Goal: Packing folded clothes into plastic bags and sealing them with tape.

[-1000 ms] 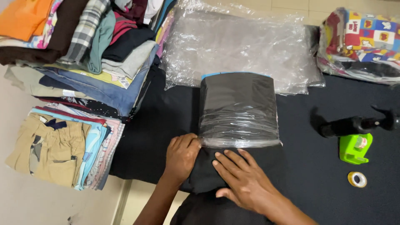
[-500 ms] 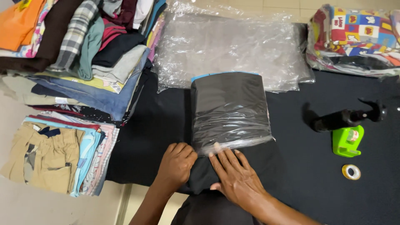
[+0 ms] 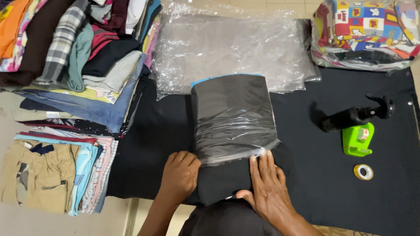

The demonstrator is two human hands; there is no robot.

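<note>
The folded black garment [image 3: 232,131] is lying half inside a clear plastic bag [image 3: 236,118] on the black cloth [image 3: 306,175]; the left hand [image 3: 180,175] is curling closed on the garment's near left corner just below the bag's opening; the right hand [image 3: 267,188] is pressing flat, fingers spread, on its near right edge; stacked clothes [image 3: 74,65] are sitting left of the garment, a green tape dispenser [image 3: 358,140] to its right

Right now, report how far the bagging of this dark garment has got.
Done: the folded dark garment is mostly inside the clear bag. In hand: the left hand and right hand press at the bag's open end. Left: the garment's near end sticks out, the bag unsealed.
</note>
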